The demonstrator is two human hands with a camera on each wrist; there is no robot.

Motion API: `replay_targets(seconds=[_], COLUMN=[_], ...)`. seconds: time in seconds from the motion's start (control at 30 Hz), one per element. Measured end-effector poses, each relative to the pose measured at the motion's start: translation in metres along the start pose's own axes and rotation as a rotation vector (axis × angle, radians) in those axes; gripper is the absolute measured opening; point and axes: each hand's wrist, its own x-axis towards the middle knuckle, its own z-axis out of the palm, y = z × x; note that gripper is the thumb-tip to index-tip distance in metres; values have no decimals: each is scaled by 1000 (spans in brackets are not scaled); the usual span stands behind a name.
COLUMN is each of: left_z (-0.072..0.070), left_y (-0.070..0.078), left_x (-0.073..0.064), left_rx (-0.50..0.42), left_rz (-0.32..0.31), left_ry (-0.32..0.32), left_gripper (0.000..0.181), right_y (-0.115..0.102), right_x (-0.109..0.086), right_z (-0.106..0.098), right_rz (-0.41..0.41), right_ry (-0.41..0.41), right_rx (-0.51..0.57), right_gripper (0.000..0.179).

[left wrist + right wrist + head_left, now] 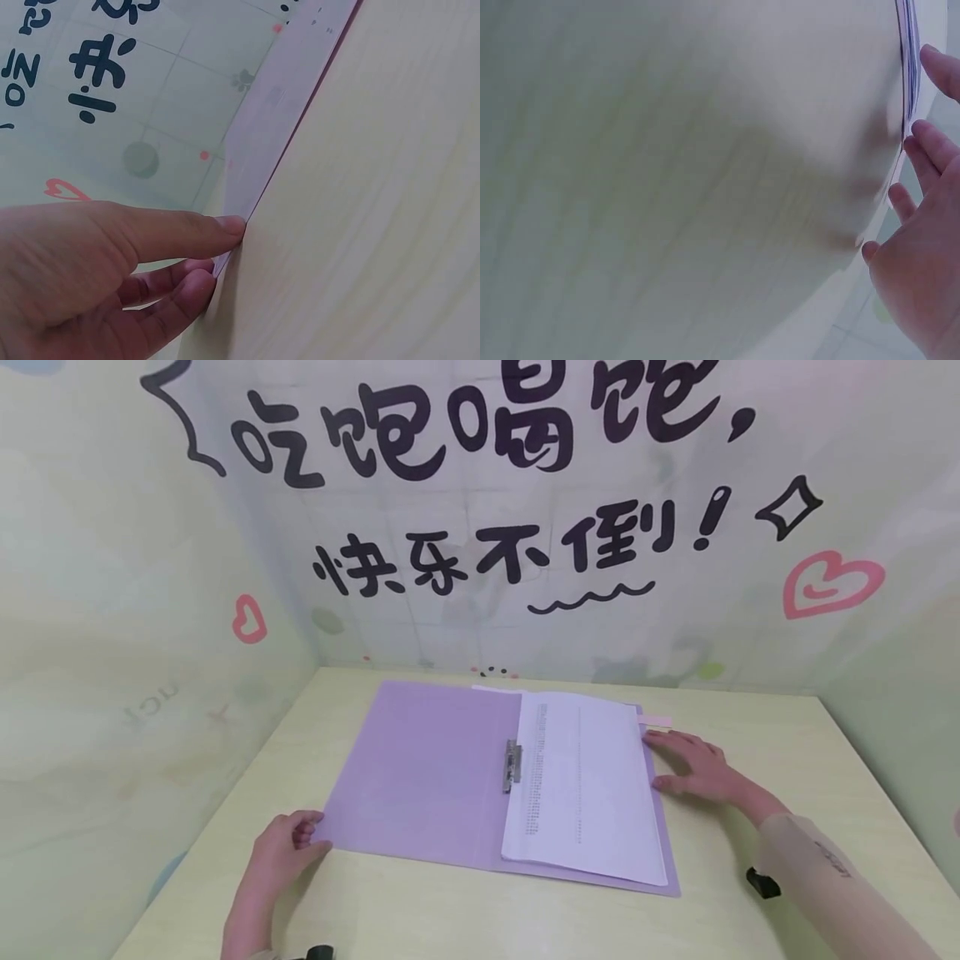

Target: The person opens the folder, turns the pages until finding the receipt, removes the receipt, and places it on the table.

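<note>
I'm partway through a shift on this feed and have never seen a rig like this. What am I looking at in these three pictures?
There is no machine here: a person is working with two bare hands. The wide picture comes from a camera on the person's head, looking forward and down. The other two come from cameras on the left and right wrists, each watching its own hand.

On the pale table lies an open purple folder. Printed pages cover its right side, with a metal clip near the middle and a pink tab sticking out at the right.

The left hand appears to pinch the folder's near left corner. The right hand holds nothing; its fingers reach the folder's right edge.
</note>
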Motion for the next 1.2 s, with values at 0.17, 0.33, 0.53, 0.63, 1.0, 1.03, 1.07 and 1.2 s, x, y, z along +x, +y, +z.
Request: replay_targets(seconds=[0.17,0.33,0.53,0.63,1.0,1.03,1.07,1.2], left_z=[1,3,2,0,4,6,7,12], left_y=[1,13,37,47,49,47,46,41], left_x=[0,0,0,1,6,6,6,6], left_rx=[6,32,97,97,110,107,106,115], left_rz=[-13,-14,-44,-61,-70,-67,-61,-19], left_ry=[9,15,35,30,-3,-5,-6,6], left_gripper=[46,48,57,59,61,62,62,65], right_y=[3,6,7,6,0,-1,-3,-9], right_x=[2,-1,0,0,7,8,9,16], right_z=[3,4,3,3,-2,-3,-4,-6], right_rz=[0,0,-8,-7,6,4,4,6], right_ry=[-9,-3,-9,-22,-42,-37,-30,6], right_rx=[-29,-41,-34,-25,-15,-18,-20,-4], right_gripper=[77,76,77,77,74,73,71,66])
